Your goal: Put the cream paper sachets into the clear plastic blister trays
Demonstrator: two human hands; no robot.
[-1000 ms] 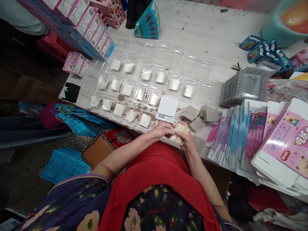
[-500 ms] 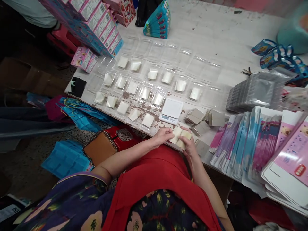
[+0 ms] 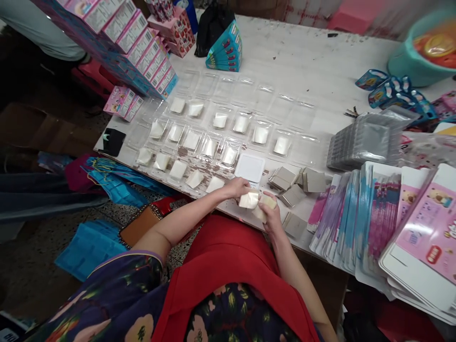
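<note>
My left hand (image 3: 238,187) is closed on a small stack of cream sheets (image 3: 248,200), just in front of the white digital scale (image 3: 250,168), and partly covers the scale's display. Beside it, my right hand (image 3: 271,216) grips another cream stack (image 3: 265,205) between thumb and fingers. Rows of clear plastic trays (image 3: 308,148) lie beyond my hands, many with a cream stack (image 3: 261,135) inside. Along the near edge sit several cream stacks (image 3: 178,169). To the right of the scale are piles of grey-beige card squares (image 3: 283,178).
Nested clear trays (image 3: 363,142) and upright printed cards (image 3: 356,213) occupy the right side. A tower of pink boxes (image 3: 142,52) stands at the far left. Behind are a blue fan-shaped pack (image 3: 228,50) and a teal bucket (image 3: 409,59). Another person's clothing (image 3: 53,33) shows top left.
My left hand has moved away from my right with a cream stack, toward the scale. The two stacks, held close together before, are now more apart. The camera view has shifted slightly.
</note>
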